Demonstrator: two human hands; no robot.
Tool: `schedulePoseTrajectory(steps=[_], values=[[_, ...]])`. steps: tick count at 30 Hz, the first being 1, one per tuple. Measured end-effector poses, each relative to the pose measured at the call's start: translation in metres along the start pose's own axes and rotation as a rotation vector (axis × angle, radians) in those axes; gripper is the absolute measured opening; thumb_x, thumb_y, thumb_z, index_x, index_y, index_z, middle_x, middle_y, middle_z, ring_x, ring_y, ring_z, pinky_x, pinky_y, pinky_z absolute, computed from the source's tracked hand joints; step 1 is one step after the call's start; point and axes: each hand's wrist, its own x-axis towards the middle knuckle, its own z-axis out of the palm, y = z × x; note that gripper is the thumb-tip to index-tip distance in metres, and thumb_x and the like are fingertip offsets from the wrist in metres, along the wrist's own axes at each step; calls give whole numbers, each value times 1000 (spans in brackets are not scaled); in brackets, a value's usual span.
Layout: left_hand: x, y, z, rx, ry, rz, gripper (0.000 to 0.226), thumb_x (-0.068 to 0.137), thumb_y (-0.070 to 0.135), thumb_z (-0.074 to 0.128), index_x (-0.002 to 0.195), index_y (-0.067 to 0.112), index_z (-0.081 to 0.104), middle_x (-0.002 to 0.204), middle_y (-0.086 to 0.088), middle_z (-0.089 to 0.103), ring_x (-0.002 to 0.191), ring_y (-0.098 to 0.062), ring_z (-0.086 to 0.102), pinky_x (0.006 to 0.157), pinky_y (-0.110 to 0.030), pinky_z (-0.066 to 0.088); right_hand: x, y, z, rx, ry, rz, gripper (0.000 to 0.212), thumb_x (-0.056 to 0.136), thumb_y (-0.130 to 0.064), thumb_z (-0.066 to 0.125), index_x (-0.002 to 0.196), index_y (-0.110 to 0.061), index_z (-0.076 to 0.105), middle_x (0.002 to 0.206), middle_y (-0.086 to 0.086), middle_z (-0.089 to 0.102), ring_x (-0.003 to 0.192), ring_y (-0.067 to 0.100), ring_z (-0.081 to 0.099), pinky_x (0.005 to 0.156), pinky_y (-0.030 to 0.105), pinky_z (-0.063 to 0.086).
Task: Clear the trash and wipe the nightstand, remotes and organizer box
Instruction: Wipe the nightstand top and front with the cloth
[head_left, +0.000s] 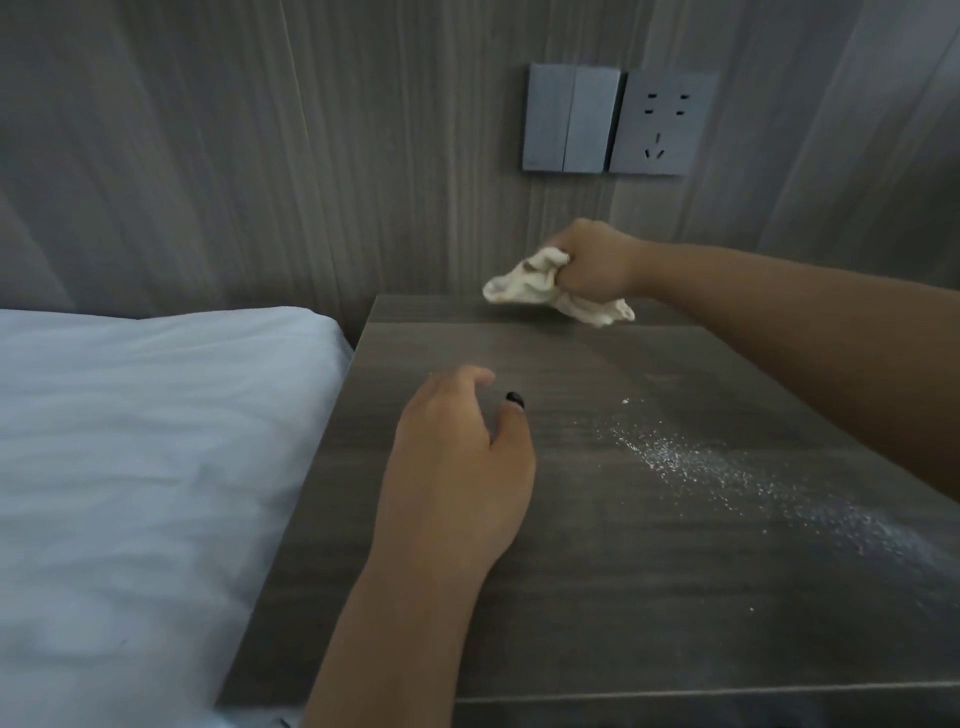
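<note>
The dark wood-grain nightstand (597, 597) fills the middle of the view. My right hand (592, 265) grips a crumpled cream cloth (524, 286) at the far edge of the top, close to the wall. My left hand (457, 457) hovers or rests over the left part of the top, fingers loosely curled and holding nothing. A streak of white powder or crumbs (691, 467) runs across the right side of the surface. No remotes or organizer box are in view.
A bed with a white sheet (145, 467) lies against the nightstand's left side. On the wood-panel wall behind hang a grey double switch (569, 119) and a power socket (662, 124).
</note>
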Motion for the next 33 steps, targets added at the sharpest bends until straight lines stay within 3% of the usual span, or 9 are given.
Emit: schedulePoseTrajectory(steps=[4, 6, 9, 12, 15, 20, 26, 31, 33], values=[[3, -6, -10, 54, 12, 5, 35, 95, 36, 53, 130, 32, 53, 119, 10, 60, 108, -16, 58, 91, -29, 45, 28, -9, 58, -244, 19, 14, 24, 91, -8, 45, 105, -8, 64, 110, 10, 65, 105, 30, 59, 78, 31, 43], [6, -16, -22, 113, 1, -6, 36, 95, 35, 53, 131, 33, 53, 125, 11, 58, 111, -14, 57, 93, -27, 42, 19, -12, 70, -262, 16, -23, 26, 88, -6, 46, 106, -8, 65, 109, 10, 66, 103, 30, 60, 82, 33, 48], [13, -37, -40, 303, -13, -75, 46, 94, 35, 52, 140, 33, 44, 143, 5, 46, 128, -21, 47, 108, -46, 37, -1, -15, 55, -238, -64, -148, 29, 88, -3, 45, 106, -8, 68, 106, 4, 69, 100, 24, 62, 87, 34, 47], [16, -46, -48, 345, -99, -232, 59, 98, 33, 48, 152, 30, 25, 154, -2, 32, 139, -25, 35, 110, -39, 31, 5, -25, 36, -78, -35, -122, 28, 89, -2, 45, 104, -10, 68, 101, 2, 67, 98, 20, 60, 77, 29, 45], [18, -48, -45, 324, -81, -297, 55, 100, 30, 46, 150, 18, 29, 148, -7, 42, 132, -27, 41, 96, -31, 36, 44, -51, 55, -72, 24, -99, 22, 94, -12, 45, 104, -9, 64, 107, 6, 65, 103, 25, 59, 77, 28, 40], [26, -58, -46, 310, 35, -337, 23, 97, 26, 51, 107, 6, 58, 109, -11, 61, 87, -24, 54, 70, -28, 39, 64, -86, 103, -195, 11, -201, 22, 88, -5, 42, 92, -22, 56, 114, 4, 65, 110, 27, 59, 95, 37, 41], [29, -58, -44, 332, 26, -319, 19, 96, 23, 52, 109, 10, 58, 96, -3, 59, 79, -22, 56, 67, -29, 43, 42, -93, 78, -177, -170, -401, 38, 91, -2, 47, 123, -13, 64, 126, 2, 64, 115, 19, 58, 95, 30, 42], [26, -50, -38, 348, -3, -343, 23, 98, 24, 48, 115, 9, 50, 111, -8, 57, 88, -25, 50, 79, -31, 43, 72, -89, 96, -258, -115, -243, 26, 88, -5, 41, 98, -23, 57, 103, -3, 55, 101, 23, 53, 91, 40, 38], [24, -47, -33, 362, -28, -342, 55, 98, 27, 46, 143, 0, 29, 133, -13, 50, 112, -30, 52, 96, -37, 44, 61, -93, 102, -227, -112, -305, 35, 83, 0, 44, 94, -32, 55, 108, 0, 57, 100, 24, 53, 88, 37, 40]])
